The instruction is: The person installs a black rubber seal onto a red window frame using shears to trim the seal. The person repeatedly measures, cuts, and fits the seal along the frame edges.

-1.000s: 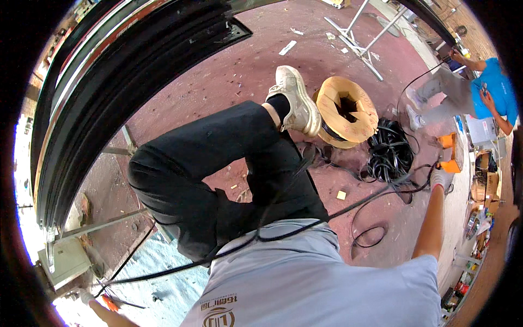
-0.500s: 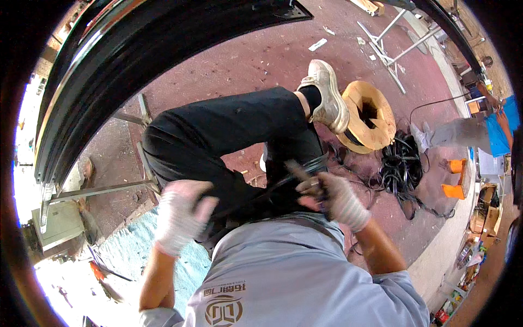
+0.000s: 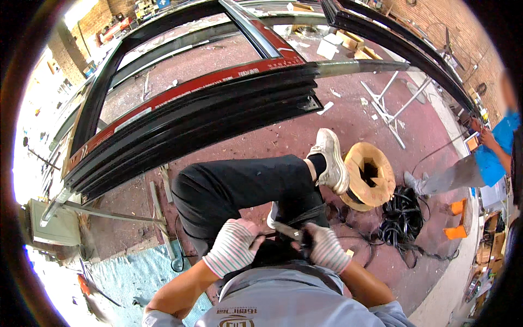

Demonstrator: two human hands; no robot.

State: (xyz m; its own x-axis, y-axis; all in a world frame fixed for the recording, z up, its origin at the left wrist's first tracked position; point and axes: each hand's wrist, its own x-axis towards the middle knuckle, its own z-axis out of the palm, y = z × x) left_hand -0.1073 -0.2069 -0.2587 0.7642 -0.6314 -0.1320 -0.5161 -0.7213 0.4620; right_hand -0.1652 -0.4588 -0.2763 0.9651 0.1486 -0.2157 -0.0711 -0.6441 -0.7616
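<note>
Both my hands, in striped white work gloves, are over my lap. My right hand (image 3: 327, 249) is closed round a dark-handled tool with a flat grey metal blade (image 3: 287, 231); its exact kind is blurred. The blade points toward my left hand (image 3: 234, 246), whose fingers are pinched together. A thin black strip (image 3: 268, 235) runs from those fingertips toward the tool. More black strips (image 3: 309, 216) lie across my thigh, just beyond the right hand. My dark trousers make the strips' ends hard to make out.
Ahead, long black profiles (image 3: 190, 120) and a red-edged frame rest on metal stands. A wooden spool (image 3: 376, 177) stands right of my shoe, beside a heap of black strip (image 3: 402, 220). Orange brackets (image 3: 457, 219) and a person in blue (image 3: 494, 147) are farther right.
My left hand has moved right toward the tool, its fingers going from apart to pinched on the strip. My right hand still grips the tool. The view has tilted up, showing more of the frame.
</note>
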